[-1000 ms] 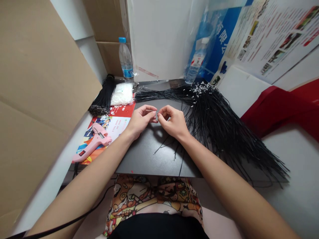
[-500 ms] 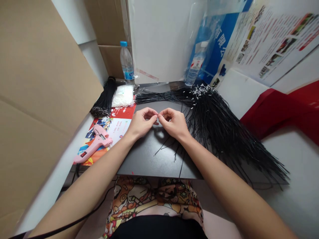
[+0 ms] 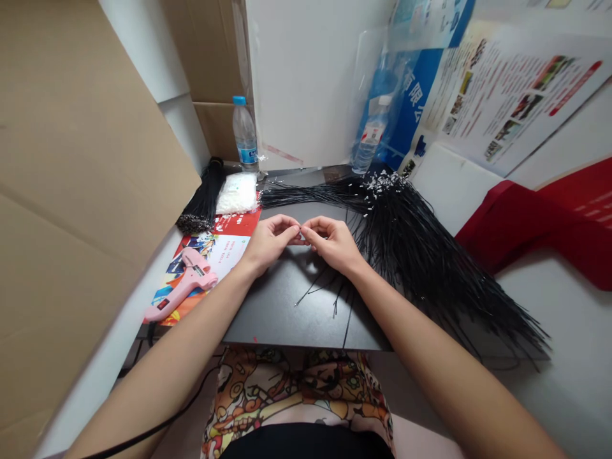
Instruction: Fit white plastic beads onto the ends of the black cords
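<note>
My left hand (image 3: 273, 241) and my right hand (image 3: 331, 243) meet fingertip to fingertip above the dark tabletop (image 3: 282, 322). Both are closed in a pinch, thumb against forefinger. Whatever lies between the fingertips is too small to make out. To the right of my right hand spreads a large heap of black cords (image 3: 421, 248), with small white tips at its far end. A few loose black cords (image 3: 336, 303) lie on the table below my right hand. Behind both hands, more black cords (image 3: 315, 194) stretch across the table.
At left, a pink glue gun (image 3: 184, 284) rests on a colourful printed sheet (image 3: 232, 252). Behind it are a bag of small white pieces (image 3: 238, 193) and a black cord bundle (image 3: 203, 197). Two bottles, one blue-capped (image 3: 245, 137), one white-capped (image 3: 371, 137), stand at the back. Cardboard (image 3: 95, 159) flanks the left.
The whole view has shifted slightly, so things sit a little lower in the picture. My hands stay together, pinched, with only slight finger movement.
</note>
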Available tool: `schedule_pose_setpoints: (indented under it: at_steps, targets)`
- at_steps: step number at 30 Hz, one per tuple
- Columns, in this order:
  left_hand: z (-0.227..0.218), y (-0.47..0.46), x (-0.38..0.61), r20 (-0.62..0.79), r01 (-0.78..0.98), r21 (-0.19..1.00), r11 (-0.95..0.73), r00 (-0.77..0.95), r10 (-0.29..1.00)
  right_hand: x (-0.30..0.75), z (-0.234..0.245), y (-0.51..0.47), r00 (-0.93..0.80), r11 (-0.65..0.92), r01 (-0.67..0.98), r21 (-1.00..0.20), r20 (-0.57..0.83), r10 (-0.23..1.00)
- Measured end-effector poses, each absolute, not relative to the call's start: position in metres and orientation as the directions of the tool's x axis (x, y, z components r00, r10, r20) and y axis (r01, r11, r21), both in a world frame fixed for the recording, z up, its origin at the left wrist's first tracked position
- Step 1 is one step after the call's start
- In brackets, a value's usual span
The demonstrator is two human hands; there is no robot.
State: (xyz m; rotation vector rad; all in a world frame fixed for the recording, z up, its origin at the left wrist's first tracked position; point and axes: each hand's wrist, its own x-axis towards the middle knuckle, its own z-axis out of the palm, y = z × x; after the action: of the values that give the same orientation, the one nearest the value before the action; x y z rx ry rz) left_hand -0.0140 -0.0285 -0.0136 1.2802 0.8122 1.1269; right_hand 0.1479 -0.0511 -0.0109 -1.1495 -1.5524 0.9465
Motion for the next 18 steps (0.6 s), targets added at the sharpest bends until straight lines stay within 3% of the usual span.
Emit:
schedule_pose_setpoints:
  at_steps: [9,18]
  targets:
    - [-0.0107,-0.0281,-0.0159,0.079,-0.211,0.977,-0.02,0.279,0.957,0.1548,-0.0085,-0.0484,-0.178,0.114,0.006,-0.994,0.111,0.978]
    - [-0.0084,-0.0296,-0.0144,0.061,-0.166,0.986,-0.022,0.231,0.971,0.1514,-0.0031,-0.0524,-0.092,0.101,0.108,-0.989,0.092,0.992]
